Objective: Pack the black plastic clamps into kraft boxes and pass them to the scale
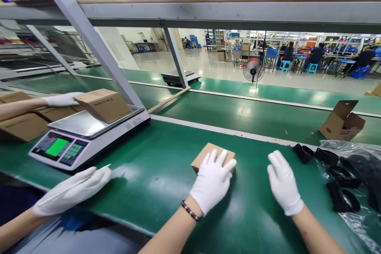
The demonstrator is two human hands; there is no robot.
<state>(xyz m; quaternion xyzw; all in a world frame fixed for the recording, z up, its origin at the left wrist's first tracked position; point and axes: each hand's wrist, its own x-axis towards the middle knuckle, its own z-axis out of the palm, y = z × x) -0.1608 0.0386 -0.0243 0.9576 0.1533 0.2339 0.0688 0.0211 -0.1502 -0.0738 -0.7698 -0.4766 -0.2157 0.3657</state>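
My left hand (pixel 210 180), in a white glove with a beaded bracelet at the wrist, grips a small closed cardboard box (pixel 205 154) on the green work surface (pixel 166 190). Its fingers spread over the box top, and the palm hides the near side. To the right, my right hand (pixel 284 184), also gloved, hovers with nothing in it, the fingers stretched out and partly together. Nearest to it are black ring-like plastic parts (pixel 342 196), some lying on clear plastic film (pixel 357 222).
At left a co-worker's gloved hand (pixel 74 190) rests near a scale (pixel 80 143). Their other hand (pixel 64 99) touches a cardboard carton (pixel 104 105) tilted on the pan. More cartons (pixel 24 125) stand beyond. An open box (pixel 342 121) sits back right, and a metal frame (pixel 190 12) crosses overhead.
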